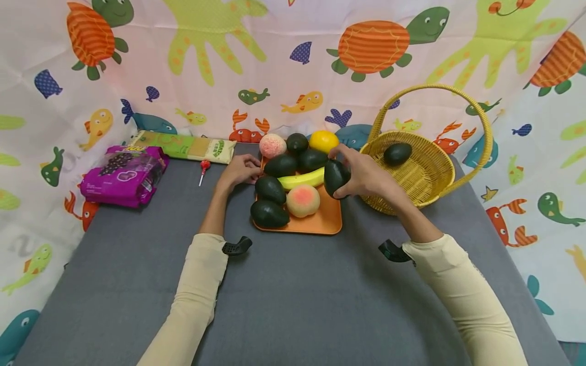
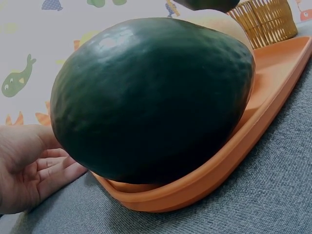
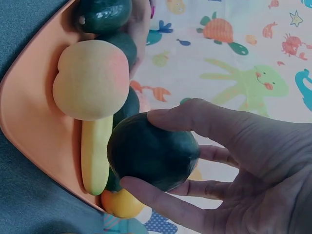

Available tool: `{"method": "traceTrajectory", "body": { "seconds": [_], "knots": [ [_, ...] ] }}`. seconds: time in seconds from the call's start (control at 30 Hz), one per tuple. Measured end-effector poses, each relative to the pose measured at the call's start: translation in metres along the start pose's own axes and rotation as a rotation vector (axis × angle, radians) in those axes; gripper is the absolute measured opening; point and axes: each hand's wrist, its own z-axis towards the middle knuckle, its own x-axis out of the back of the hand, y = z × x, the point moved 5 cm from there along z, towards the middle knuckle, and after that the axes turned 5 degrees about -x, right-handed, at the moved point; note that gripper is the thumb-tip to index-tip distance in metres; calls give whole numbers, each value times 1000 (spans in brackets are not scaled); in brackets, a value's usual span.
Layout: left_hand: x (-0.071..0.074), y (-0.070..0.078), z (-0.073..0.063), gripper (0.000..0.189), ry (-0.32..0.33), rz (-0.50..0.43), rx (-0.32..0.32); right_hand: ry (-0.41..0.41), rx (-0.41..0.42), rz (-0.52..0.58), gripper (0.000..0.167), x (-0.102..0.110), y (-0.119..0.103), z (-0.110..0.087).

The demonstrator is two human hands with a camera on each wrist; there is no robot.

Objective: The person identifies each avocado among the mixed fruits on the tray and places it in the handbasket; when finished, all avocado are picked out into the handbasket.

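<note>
The held avocado (image 1: pixel 337 176) looks glossy, the tray (image 1: pixel 327 219) smooth plastic, the tablecloth (image 1: pixel 297 295) matt.

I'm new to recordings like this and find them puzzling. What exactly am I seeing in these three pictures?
There is no machine working here: these are a person's bare hands. The widest picture comes from a head camera looking forward and down; the other two come from cameras on each wrist.

On the grey table sit an orange tray of fruit and a yellow basket. The tray carries dark avocados, a peach, a banana, a yellow fruit and a pink one. To the left are a purple bag, a long packet and a lollipop.

The right hand holds one avocado; another lies in the basket. The left hand is beside the tray, holding nothing visible.
</note>
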Motion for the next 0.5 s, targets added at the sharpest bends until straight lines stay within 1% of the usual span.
{"method": "traceTrajectory", "body": {
  "seconds": [0.33,0.5],
  "knots": [
    [1,4,2,31,12,-11,-27,24,-34,-3,82,11,4,-7],
    [1,1,0,32,8,-8,-14,79,-50,-4,79,24,10,-13]
  ]
}}
